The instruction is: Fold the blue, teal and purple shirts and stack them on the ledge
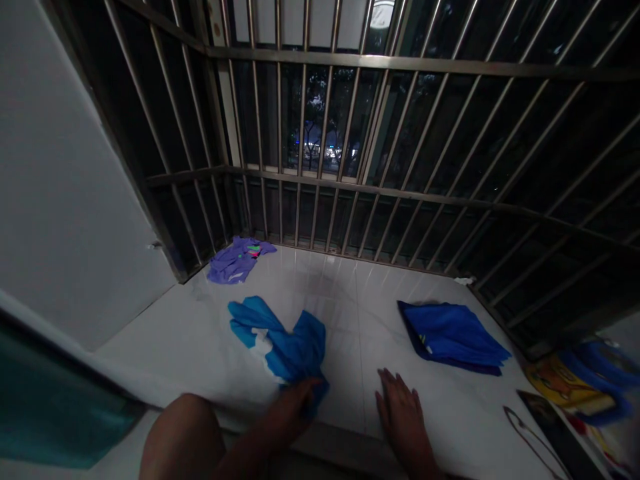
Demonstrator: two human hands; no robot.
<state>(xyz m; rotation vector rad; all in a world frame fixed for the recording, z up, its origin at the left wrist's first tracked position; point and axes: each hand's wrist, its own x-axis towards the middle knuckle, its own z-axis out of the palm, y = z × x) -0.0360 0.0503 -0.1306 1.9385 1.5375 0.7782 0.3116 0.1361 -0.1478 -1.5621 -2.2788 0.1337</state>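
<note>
A crumpled bright blue garment (295,340) with a white patch lies on the pale tiled ledge (345,300). My left hand (299,405) is closed on its near edge, with the fingers partly hidden in the dim light. To the right, my right hand (401,408) rests flat on the ledge, palm down and fingers stretched out, holding nothing. Beyond it lies a folded stack of dark blue clothes (455,335). A purple garment (237,259) with green and pink marks sits loosely at the far left, by the bars.
Metal window bars (350,187) enclose the back and sides. On the right are a cable (530,433), a dark flat device (555,427) and a blue and yellow bag (575,383). A teal cloth (55,400) hangs at the left, and my bare knee (183,433) is in front.
</note>
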